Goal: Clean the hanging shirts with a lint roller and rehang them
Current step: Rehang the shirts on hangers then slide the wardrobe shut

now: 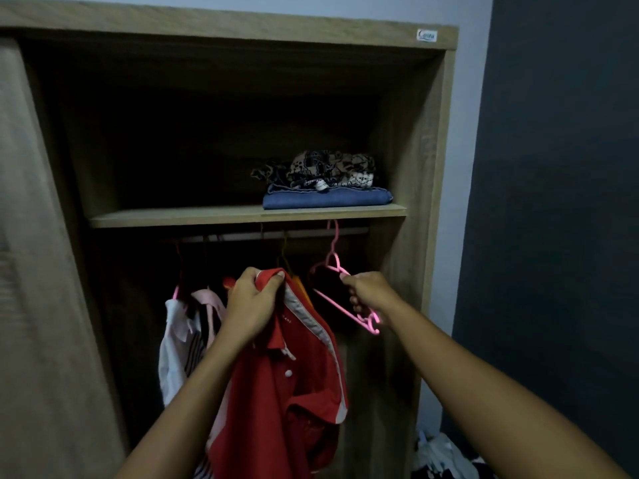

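Our left hand (250, 307) is clenched on the collar of the red polo shirt with the grey-white stripe (294, 385), held up in front of the open wooden wardrobe (439, 167), while our right hand (368, 293) is curled around the arm of the bare pink plastic hanger (340, 299), whose hook looks caught on the rail (269, 235) under the shelf (242, 216). We judge this to be the rehanging step. To do it well, we should feed one hanger arm through the neck, seat both shoulders evenly, and keep the collar pinched until the shirt hangs square.

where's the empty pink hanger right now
In the head view, the pink hanger is held tilted in the right hand, hooked on the rail, right of the red shirt.
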The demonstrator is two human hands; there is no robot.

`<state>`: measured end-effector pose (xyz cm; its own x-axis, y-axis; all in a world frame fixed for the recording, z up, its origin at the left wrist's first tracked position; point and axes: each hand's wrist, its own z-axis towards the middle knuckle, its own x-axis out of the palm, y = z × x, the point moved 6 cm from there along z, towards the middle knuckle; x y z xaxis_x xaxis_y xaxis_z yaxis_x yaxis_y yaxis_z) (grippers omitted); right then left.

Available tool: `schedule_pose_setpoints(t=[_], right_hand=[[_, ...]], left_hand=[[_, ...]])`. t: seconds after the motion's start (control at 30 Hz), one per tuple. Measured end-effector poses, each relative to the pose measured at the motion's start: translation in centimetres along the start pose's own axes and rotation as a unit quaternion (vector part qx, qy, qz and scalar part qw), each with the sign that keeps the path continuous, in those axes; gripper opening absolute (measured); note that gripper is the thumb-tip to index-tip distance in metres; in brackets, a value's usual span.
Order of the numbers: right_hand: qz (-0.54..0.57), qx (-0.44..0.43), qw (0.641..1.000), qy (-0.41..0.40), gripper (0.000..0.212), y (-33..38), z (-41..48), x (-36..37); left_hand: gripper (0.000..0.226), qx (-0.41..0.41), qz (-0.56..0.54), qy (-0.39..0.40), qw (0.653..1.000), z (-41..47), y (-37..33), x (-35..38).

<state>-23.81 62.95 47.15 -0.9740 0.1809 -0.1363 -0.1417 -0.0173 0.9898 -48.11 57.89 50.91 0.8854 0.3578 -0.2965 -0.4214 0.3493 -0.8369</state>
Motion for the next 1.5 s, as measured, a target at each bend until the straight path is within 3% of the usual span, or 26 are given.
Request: schedule_pose_setpoints(t=[0.2,0.3,0.47,0.6,0.7,0.87,0.97,1.03,1.13,1.23,1.33,1.37,1.43,1.5], right_hand=[[0.002,-0.084,0.996,0.028,0.015,-2.7,-10.9,-2.4],[0.024,-0.157,0.987,-0.001,0.006,-4.3,-16.5,-4.2],[0.03,-0.146,0.989,-0.021,0.037,-6.6,-20.4,-5.7],[0.08,-0.16,0.981,-0.076,0.016,-4.1,-22.0,-8.2],[0.208,-0.19,0.958,-0.052,0.039,-1.1,-23.3,-10.1],[0.355,-0.272,0.895,0.005,0.029,4.8,-26.1,-11.9],[0.373,-0.32,0.871,-0.01,0.028,7.3,-26.9,-12.3],[0.328,-0.359,0.873,-0.033,0.026,8.5,-27.3,-12.5],[0.166,-0.42,0.89,-0.064,0.024,9.6,-27.2,-13.3],[-0.01,-0.468,0.883,-0.035,0.004,10.0,-26.3,-14.1],[-0.147,-0.447,0.882,0.022,0.003,9.6,-25.2,-14.7],[-0.203,-0.433,0.878,0.037,0.011,9.3,-24.8,-15.0],[-0.288,-0.383,0.874,0.075,0.029,8.6,-24.2,-15.7],[-0.346,-0.328,0.872,0.111,0.027,7.9,-23.5,-16.3]], left_hand=[[0.032,-0.026,0.007,-0.009,1.0,-4.0,-1.1,0.6],[0.033,-0.032,0.003,-0.018,0.999,-5.6,-2.4,0.4],[0.031,-0.031,0.009,-0.032,0.999,-8.8,-4.8,0.3],[0.03,-0.025,0.019,-0.007,0.999,-10.1,-6.7,1.0],[0.024,0.005,0.031,-0.007,0.999,-10.7,-8.8,1.2],[0.017,0.068,0.059,0.049,0.995,-10.9,-12.7,2.2],[0.013,0.059,-0.018,0.152,0.986,-12.1,-15.5,3.3],[0.012,0.046,-0.062,0.217,0.973,-12.9,-17.7,3.5],[0.015,0.037,-0.136,0.259,0.956,-12.9,-20.0,2.4],[0.019,0.058,-0.178,0.27,0.944,-12.3,-21.0,0.2],[0.035,0.089,-0.163,0.264,0.946,-11.8,-20.5,-1.8],[0.041,0.098,-0.148,0.26,0.949,-11.6,-20.0,-2.4],[0.044,0.116,-0.078,0.237,0.961,-11.0,-18.5,-3.4],[0.037,0.116,0.023,0.216,0.969,-10.1,-16.6,-4.1]])
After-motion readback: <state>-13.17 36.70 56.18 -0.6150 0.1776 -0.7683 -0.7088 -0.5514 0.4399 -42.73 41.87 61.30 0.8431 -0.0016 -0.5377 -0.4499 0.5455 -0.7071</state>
